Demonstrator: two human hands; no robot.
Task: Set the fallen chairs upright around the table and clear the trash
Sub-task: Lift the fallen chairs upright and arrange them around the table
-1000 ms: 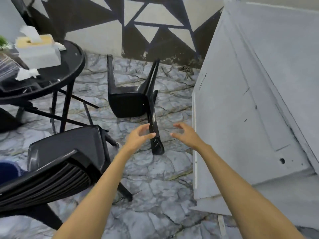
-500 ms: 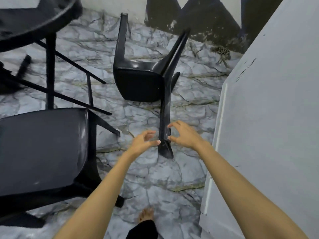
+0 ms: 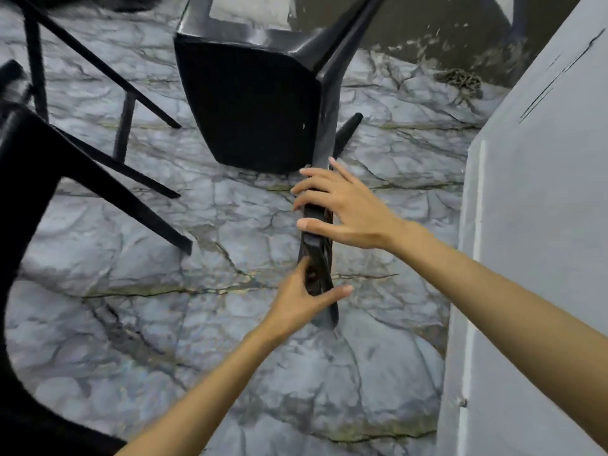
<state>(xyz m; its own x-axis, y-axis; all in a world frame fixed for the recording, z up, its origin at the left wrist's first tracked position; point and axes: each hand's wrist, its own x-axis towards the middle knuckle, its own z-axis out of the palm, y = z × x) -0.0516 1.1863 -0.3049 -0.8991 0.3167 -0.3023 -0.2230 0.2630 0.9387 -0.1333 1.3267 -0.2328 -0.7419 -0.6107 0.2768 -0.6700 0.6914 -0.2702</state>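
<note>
Fingers of the right hand (image 3: 345, 209) curl over the backrest edge of the fallen chair (image 3: 256, 103), thumb on the near side, closing on it. Below, nearer the camera, the left hand (image 3: 301, 301) grips the same narrow edge, thumb stretched across its right side. That black chair lies tipped on its side on the marbled grey floor (image 3: 131, 307), seat underside facing the camera, legs pointing far and left. Another black chair (image 3: 49, 179) stands at the left; a grey panel (image 3: 543, 225) fills the right.
</note>
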